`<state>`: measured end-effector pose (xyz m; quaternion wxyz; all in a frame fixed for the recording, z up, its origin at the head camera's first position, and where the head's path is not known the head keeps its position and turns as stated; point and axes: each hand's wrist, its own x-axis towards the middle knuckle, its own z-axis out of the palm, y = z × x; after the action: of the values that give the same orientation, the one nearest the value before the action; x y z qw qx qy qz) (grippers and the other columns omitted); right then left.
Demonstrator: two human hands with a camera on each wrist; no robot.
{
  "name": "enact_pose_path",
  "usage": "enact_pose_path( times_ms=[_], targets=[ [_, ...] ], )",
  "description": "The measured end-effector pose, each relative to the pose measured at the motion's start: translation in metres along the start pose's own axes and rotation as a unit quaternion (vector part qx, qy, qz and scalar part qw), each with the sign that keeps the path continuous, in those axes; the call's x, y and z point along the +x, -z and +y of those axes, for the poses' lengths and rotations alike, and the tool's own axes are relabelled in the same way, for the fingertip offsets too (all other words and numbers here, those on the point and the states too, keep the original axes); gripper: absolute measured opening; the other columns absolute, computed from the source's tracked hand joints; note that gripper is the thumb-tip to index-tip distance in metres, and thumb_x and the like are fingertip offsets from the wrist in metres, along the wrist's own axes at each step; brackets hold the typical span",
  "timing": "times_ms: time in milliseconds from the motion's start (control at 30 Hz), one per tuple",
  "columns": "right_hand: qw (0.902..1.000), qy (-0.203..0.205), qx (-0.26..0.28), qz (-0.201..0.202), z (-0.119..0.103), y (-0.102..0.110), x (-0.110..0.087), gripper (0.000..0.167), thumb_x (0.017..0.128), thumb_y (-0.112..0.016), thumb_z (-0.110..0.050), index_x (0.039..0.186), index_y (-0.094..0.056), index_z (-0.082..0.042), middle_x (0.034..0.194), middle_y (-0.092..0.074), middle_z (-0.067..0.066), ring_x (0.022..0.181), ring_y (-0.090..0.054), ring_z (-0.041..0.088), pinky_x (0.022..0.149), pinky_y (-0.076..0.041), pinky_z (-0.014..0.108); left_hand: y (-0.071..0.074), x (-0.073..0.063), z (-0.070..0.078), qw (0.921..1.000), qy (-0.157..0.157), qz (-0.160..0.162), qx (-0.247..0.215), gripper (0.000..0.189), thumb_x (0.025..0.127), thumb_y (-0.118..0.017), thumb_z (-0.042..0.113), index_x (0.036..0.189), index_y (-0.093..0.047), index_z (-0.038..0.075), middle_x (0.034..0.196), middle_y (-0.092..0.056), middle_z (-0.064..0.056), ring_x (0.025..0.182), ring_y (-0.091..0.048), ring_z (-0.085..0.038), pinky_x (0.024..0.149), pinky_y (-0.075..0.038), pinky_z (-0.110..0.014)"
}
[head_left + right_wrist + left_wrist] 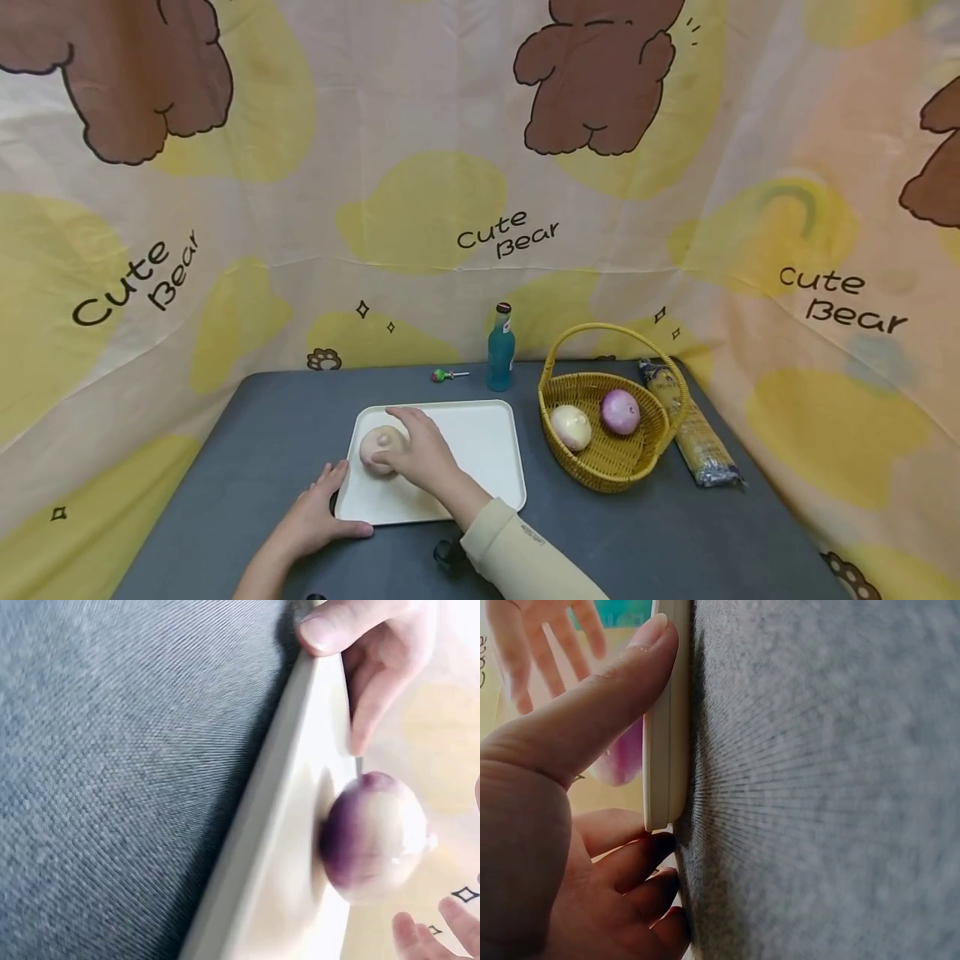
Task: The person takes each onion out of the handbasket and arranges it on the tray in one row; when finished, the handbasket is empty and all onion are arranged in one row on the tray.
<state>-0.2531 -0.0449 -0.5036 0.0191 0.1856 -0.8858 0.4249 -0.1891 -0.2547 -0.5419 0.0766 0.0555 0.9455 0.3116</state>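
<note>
On the left part of a white tray (482, 446) sits an onion (371, 448), pale with a purple side in the right wrist view. My right hand (426, 454) hovers over it with spread fingers. The right wrist view has its fingertips (457, 926) apart from the onion. My left hand (309, 518) holds the tray's near left corner, its thumb (622, 686) along the front edge and its fingers at the left side.
A yellow wicker basket (600, 485) with a white onion (571, 427) and a purple onion (620, 412) stands right of the tray. Beyond it lies a long packet (701, 442). Behind the tray are a blue bottle (500, 354) and a small green-and-red lollipop-like item (442, 376).
</note>
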Motion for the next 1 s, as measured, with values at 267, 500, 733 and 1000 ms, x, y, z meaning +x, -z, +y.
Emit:
enact_pose_path(
  times_ms=[267, 500, 733, 1000],
  targets=[
    [0.9984, 0.014, 0.055, -0.001, -0.004, 0.021, -0.011, 0.064, 0.087, -0.081, -0.036, 0.144, -0.056, -0.021, 0.146, -0.056, -0.002, 0.135, -0.052, 0.021, 0.100, -0.054, 0.039, -0.002, 0.000, -0.002, 1.0000, 0.005, 0.000, 0.000, 0.125, 0.063, -0.091, 0.054, 0.155, -0.030, -0.007, 0.158, -0.026, -0.036, 0.142, -0.022, -0.063, 0.107, -0.027, -0.076],
    [0.9968, 0.015, 0.079, 0.002, -0.008, 0.040, -0.021, 0.062, 0.087, -0.081, -0.034, 0.142, -0.058, -0.018, 0.144, -0.057, 0.002, 0.133, -0.054, 0.023, 0.096, -0.057, 0.043, -0.001, 0.001, 0.000, 0.9999, 0.015, -0.007, -0.002, 0.126, 0.063, -0.091, 0.054, 0.155, -0.029, -0.007, 0.158, -0.025, -0.035, 0.143, -0.020, -0.062, 0.107, -0.026, -0.077],
    [0.9969, 0.034, 0.069, 0.011, -0.009, 0.052, -0.030, 0.062, 0.087, -0.081, -0.032, 0.142, -0.058, -0.016, 0.142, -0.058, 0.002, 0.131, -0.055, 0.023, 0.091, -0.057, 0.030, -0.002, 0.003, 0.000, 0.9998, 0.015, -0.010, -0.004, 0.127, 0.063, -0.091, 0.054, 0.155, -0.029, -0.008, 0.158, -0.026, -0.035, 0.146, -0.019, -0.058, 0.109, -0.025, -0.076],
    [0.9949, 0.040, 0.089, 0.025, -0.006, 0.068, -0.038, 0.060, 0.086, -0.082, -0.033, 0.140, -0.059, -0.018, 0.140, -0.060, 0.002, 0.130, -0.056, 0.021, 0.091, -0.058, 0.039, -0.002, 0.003, -0.002, 1.0000, 0.007, -0.004, -0.004, 0.126, 0.063, -0.092, 0.054, 0.154, -0.030, -0.008, 0.158, -0.027, -0.035, 0.146, -0.020, -0.058, 0.108, -0.026, -0.076]
  ],
)
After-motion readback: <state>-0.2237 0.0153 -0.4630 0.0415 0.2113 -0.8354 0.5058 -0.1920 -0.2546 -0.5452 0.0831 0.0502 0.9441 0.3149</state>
